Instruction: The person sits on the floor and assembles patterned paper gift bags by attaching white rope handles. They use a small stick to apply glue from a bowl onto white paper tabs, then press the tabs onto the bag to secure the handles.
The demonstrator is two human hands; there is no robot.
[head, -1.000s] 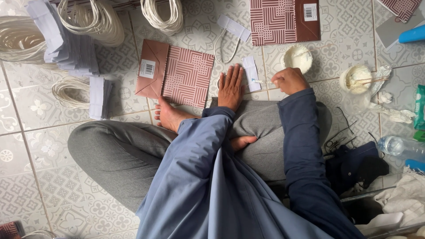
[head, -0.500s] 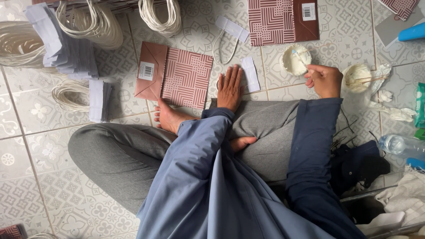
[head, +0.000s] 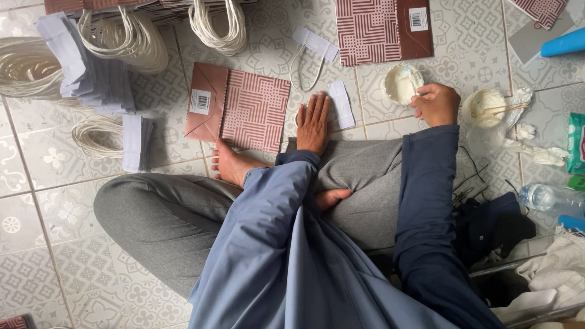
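tiled floor [head: 36, 183]: right hand [head: 436, 105] beside white cup [head: 401, 83]

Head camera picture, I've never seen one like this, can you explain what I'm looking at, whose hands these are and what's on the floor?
There is no machine here. The camera sits on a person's head and looks straight down, so you see their own blue sleeves, grey trousers and bare foot as they sit cross-legged on a patterned tile floor.

The left hand lies flat on the tiles, beside a small white paper strip. The right hand pinches a thin stick at a little white dish of paste; a second dish is just to its right.

Around them lie flat maroon patterned paper bags, bundles of white cord handles and stacks of white strips.
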